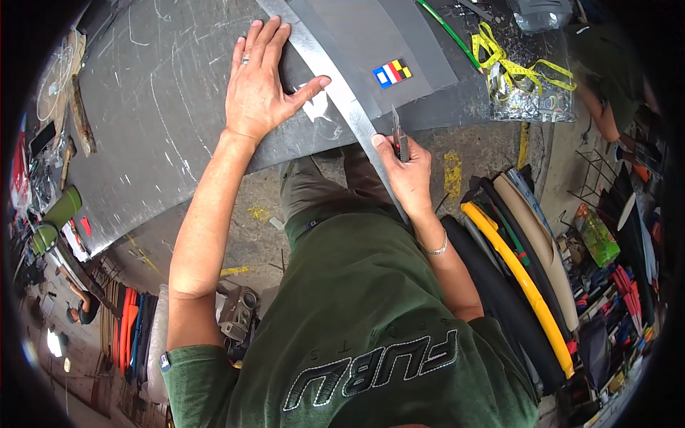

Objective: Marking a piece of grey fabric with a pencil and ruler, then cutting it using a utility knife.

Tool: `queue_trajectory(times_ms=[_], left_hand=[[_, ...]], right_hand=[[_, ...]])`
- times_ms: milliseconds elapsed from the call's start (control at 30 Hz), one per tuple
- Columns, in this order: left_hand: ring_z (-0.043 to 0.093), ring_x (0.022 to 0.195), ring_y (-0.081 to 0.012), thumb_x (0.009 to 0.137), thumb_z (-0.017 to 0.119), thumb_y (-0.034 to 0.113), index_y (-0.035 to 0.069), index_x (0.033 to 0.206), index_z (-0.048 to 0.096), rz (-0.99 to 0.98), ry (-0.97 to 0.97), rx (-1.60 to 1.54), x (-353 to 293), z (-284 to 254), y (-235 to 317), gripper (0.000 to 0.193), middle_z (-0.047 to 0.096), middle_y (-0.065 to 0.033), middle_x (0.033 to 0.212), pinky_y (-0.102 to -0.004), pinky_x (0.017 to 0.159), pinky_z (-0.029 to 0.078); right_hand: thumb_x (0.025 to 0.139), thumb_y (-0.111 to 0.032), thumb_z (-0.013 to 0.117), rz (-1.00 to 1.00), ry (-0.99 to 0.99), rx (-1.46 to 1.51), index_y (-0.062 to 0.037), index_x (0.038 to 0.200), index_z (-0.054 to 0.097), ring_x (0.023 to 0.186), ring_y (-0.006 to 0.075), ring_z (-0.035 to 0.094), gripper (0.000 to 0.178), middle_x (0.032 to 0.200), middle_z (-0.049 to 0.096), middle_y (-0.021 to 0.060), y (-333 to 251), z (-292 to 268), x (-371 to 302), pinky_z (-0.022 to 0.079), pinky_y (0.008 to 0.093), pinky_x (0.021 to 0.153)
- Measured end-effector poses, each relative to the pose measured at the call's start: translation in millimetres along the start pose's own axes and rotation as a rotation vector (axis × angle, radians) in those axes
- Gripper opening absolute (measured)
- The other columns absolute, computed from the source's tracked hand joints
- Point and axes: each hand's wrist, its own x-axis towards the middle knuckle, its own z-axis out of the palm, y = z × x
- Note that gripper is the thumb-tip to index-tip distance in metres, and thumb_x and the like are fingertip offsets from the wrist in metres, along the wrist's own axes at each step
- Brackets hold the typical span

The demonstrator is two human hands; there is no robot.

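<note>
A long metal straightedge [346, 101] runs from the top of the worktable past its near edge toward my body. My left hand [260, 89] lies flat with fingers outstretched, its thumb reaching onto the straightedge. In my right hand [410, 175] is a utility knife [401, 143], blade out and pointing away from me. That hand is at the table's near edge, its thumb against the straightedge. Right of the straightedge lies a grey sheet [342, 32] bearing a small multicoloured patch [392, 73]. The straightedge covers part of the sheet's left side.
The dark worktable [164, 85] has scratches and chalky lines. A green pencil [449, 34], a yellow tape measure [499, 60] and clear plastic packaging [531, 100] lie at its right. Fabric rolls, one yellow [521, 285], stand to my right. Another person [606, 78] is at the far right.
</note>
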Motion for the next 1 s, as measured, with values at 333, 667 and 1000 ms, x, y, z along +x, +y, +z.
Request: queue_trajectory(times_ms=[333, 667, 1000], left_hand=[[0.035, 0.151, -0.0326, 0.078, 0.073, 0.074, 0.006, 0.148, 0.05, -0.003, -0.004, -0.004, -0.3, 0.6, -1.0, 0.1, 0.045, -0.0125, 0.157, -0.053, 0.126, 0.023], [0.034, 0.151, -0.0323, 0.078, 0.075, 0.071, 0.007, 0.149, 0.049, -0.009, -0.018, 0.003, 0.1, -2.3, 0.8, 0.1, 0.044, -0.0126, 0.158, -0.0529, 0.126, 0.022], [0.035, 0.149, -0.0376, 0.077, 0.079, 0.068, 0.006, 0.149, 0.047, -0.004, -0.007, -0.027, 0.1, -3.8, 1.6, 0.099, 0.041, -0.02, 0.157, -0.0549, 0.126, 0.024]], right_hand=[[0.095, -0.027, 0.078, 0.007, -0.005, -0.02, -0.0003, 0.093, 0.076, 0.066, 0.0041, 0.051, 0.027, 0.067, 0.063, -0.0028, 0.4, -0.8, 0.2, 0.045, 0.0263, 0.062], [0.095, -0.026, 0.075, -0.022, -0.001, 0.006, 0.0005, 0.093, 0.074, 0.063, 0.0056, 0.047, 0.027, 0.064, 0.058, -0.0005, -0.1, 1.0, 0.3, 0.042, 0.0289, 0.058], [0.096, -0.026, 0.077, -0.065, 0.003, -0.001, 0.0001, 0.09, 0.073, 0.065, 0.0038, 0.046, 0.027, 0.066, 0.057, -0.0048, 6.4, 0.2, 0.4, 0.041, 0.0252, 0.059]])
